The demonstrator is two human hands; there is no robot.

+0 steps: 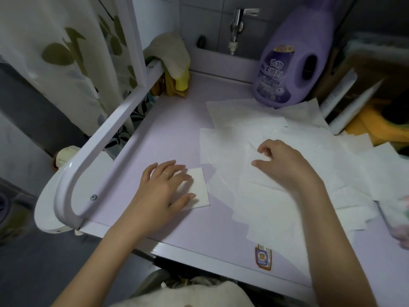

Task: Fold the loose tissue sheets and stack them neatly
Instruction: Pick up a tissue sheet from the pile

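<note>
The folded tissue (200,191) is held flat on the worktop (168,134) by the straight-fingered left hand (163,185). A loose sheet (254,196) is pinched by the right hand (281,160). It should be lifted singly, edges matched before creasing.

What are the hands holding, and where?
Right hand pinches a loose white tissue sheet near its far edge; left hand presses on a small folded white tissue square.

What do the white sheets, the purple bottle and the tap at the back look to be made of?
The tissue sheets: thin soft paper, matte, faintly see-through where they overlap. The purple bottle: probably moulded plastic, smooth with a slight sheen and a built-in handle hole. The tap: metal, likely chrome-plated, given its bright highlights.
</note>
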